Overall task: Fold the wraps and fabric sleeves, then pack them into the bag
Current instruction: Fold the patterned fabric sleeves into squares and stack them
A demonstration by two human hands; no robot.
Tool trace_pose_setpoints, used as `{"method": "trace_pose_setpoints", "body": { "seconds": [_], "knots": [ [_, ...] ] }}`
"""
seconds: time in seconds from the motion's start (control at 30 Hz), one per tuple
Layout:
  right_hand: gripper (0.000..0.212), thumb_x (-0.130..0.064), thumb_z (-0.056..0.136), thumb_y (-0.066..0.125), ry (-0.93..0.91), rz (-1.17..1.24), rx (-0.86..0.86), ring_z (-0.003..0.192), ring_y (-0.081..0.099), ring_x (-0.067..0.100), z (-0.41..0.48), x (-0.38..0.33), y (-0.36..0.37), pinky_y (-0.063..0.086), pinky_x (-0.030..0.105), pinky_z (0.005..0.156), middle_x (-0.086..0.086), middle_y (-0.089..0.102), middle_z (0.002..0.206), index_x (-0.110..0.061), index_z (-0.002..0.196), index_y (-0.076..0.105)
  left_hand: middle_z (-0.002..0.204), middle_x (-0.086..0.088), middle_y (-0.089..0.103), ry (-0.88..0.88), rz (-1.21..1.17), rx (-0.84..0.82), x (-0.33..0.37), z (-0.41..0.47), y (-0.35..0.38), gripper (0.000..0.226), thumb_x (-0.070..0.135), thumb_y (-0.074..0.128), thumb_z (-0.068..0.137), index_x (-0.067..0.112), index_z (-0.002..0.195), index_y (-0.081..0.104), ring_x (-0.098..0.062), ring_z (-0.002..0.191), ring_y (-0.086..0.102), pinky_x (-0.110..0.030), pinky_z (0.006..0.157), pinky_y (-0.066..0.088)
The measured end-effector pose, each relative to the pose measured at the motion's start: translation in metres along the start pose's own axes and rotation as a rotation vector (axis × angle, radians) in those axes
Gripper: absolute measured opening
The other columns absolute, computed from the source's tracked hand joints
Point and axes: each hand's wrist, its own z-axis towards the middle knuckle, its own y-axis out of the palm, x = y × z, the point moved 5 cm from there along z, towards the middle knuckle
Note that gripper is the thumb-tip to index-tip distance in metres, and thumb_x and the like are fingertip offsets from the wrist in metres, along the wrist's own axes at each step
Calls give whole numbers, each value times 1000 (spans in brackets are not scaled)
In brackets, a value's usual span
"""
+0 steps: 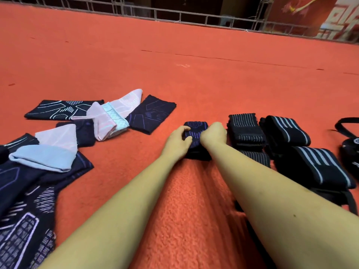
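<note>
Head view: your left hand (177,141) and right hand (213,133) both grip a dark purple-patterned sleeve (195,131) on the orange carpet (194,84), fingers curled over its edges, probably to hold the fold tight. Folded wraps (246,131) are stacked just right of it, near the bag (349,152).

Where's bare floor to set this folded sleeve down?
Free: wide orange carpet beyond everything, up to the metal railing; also the strip between the flat navy patterned sleeve and the held purple-lined navy sleeve. Crowded: black striped wraps packed rightward to the black bag.

fuzzy matt carpet (194,200), knitted cloth sleeve (195,133)
</note>
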Motion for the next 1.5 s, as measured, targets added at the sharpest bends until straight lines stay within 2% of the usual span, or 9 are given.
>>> {"method": "trace_pose_setpoints", "body": {
  "seconds": [0.13,0.3,0.53,0.73,0.97,1.1,1.23,1.3,1.5],
  "knots": [
    [31,-13,90,58,-145,-273,21,126,47,38,-4,-11,4,40,39,101,21,53,131,-2,119,59,118,-13,63,5,31,2,-5,3,-14,30,16,60,95,15,125,63,-24,106,61,-31,100,44],
    [29,-11,87,54,-701,-326,95,115,48,38,-26,-72,17,40,43,98,18,50,119,-2,114,56,108,-14,63,105,305,219,-16,2,-88,23,10,63,86,8,109,66,-26,97,59,-29,91,42],
    [14,-17,86,58,-728,-287,-211,107,57,36,-40,-102,97,40,35,78,18,61,112,-7,96,56,129,-17,52,95,825,274,-83,-9,-147,47,30,57,88,13,131,59,-38,123,47,-49,102,36],
    [18,-11,93,52,-726,-394,-169,113,51,34,-26,-93,140,43,40,90,12,57,115,-7,109,60,132,-9,54,124,823,318,-104,-3,-145,56,36,37,85,11,133,54,-28,126,45,-42,110,30],
    [17,-1,88,46,-700,-307,-116,107,56,38,-28,-106,127,44,41,84,16,57,112,-6,101,57,152,-10,33,113,679,326,-103,-3,-150,88,50,59,91,14,157,14,-28,141,29,-47,116,22],
    [15,-1,87,50,-669,-243,-161,108,55,39,-50,-95,101,40,40,85,18,59,113,-4,100,56,141,-12,38,202,560,361,-93,-10,-157,76,33,73,83,28,149,36,-32,132,38,-55,110,35],
    [21,1,86,48,-552,-176,-153,108,56,37,-72,-70,71,42,38,84,18,61,113,-4,104,57,136,-10,47,291,417,341,-83,-30,-159,39,13,63,72,24,108,71,-30,127,43,-43,108,36],
    [24,1,86,48,-519,-149,-166,108,57,36,-83,-59,60,43,36,85,17,62,113,-4,107,59,130,-10,56,302,307,304,-75,-46,-159,34,11,58,68,14,97,74,-26,123,48,-31,106,34],
    [41,8,79,52,-546,-94,-264,113,59,29,-132,-27,29,39,25,91,13,66,118,-8,115,65,119,7,69,190,43,30,-51,-117,-151,24,-2,65,83,19,97,66,-5,125,55,-29,111,39]
  ]
}}
